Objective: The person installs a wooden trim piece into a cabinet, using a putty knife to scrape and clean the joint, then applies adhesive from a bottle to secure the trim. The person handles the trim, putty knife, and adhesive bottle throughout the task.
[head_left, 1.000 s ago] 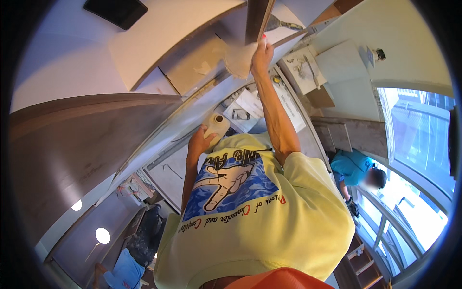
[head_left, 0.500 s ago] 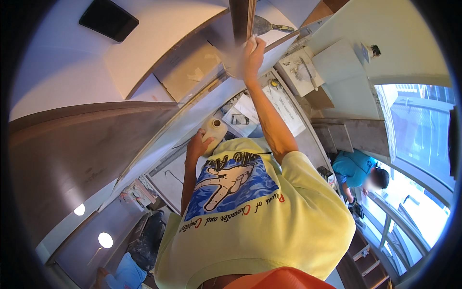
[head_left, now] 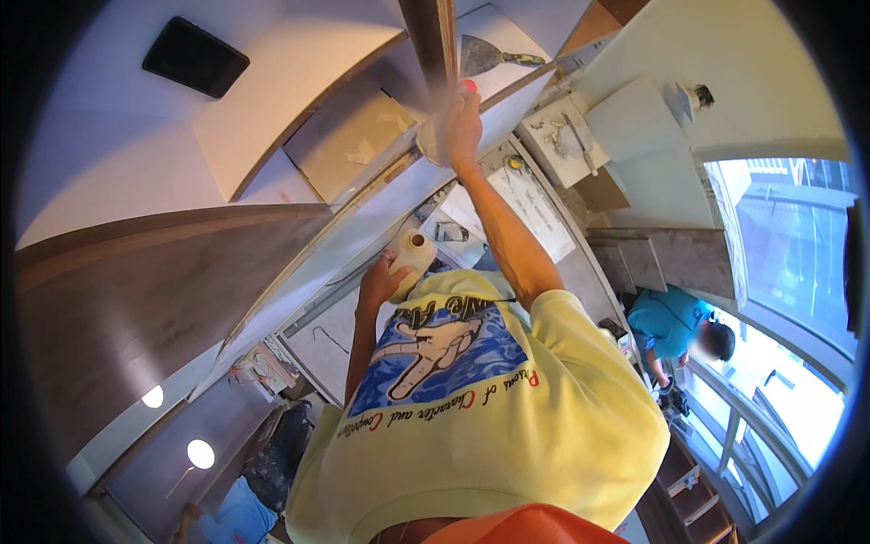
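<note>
Left hand [head_left: 379,283], frame centre, grips a cream plastic bottle [head_left: 412,258], capped neck pointing up-right, long axis diagonal. Farther up, right hand [head_left: 459,122] presses a pale cloth pad [head_left: 430,145] against the dark upright wooden strip [head_left: 433,41]. Steel putty knife [head_left: 494,56] lies beyond.

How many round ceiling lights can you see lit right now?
2. One round light sits at the lower left on the pale strip beside the dark wood panel; the other round light glows just below and right of it. More may be hidden behind the yellow shirt.
</note>
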Motion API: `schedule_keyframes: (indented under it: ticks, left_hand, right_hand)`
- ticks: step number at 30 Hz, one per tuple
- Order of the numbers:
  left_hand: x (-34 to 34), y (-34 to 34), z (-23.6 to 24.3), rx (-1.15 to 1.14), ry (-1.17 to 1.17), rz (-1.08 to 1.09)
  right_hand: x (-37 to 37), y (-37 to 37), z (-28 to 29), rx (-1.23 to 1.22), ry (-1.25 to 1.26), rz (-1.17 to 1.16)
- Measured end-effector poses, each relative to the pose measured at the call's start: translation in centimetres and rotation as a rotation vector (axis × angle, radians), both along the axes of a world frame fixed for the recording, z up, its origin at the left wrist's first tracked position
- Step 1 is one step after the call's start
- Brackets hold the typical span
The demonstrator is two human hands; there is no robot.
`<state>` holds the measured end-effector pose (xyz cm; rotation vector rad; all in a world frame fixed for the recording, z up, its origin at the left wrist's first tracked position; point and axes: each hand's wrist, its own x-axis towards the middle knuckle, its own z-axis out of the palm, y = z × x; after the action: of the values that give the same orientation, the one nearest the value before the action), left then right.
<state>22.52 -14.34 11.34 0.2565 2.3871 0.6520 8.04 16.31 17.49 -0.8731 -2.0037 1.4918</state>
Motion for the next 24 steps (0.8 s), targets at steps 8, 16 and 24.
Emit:
schedule_keyframes:
  ticks: [8, 16, 24]
  left_hand:
    - [-0.1, -0.1, 0.0, -0.014, -0.039, -0.019]
    - [0.0, -0.6, 0.1, -0.017, -0.002, -0.018]
    - [-0.1, -1.7, -0.3, -0.048, 0.001, 0.031]
  right_hand:
    - [0.4, 1.2, -0.3, 0.210, 0.273, -0.001]
    - [1.7, 1.5, 0.5, -0.114, -0.039, -0.076]
    - [-0.5, 0.4, 2.3, 0.064, 0.120, -0.037]
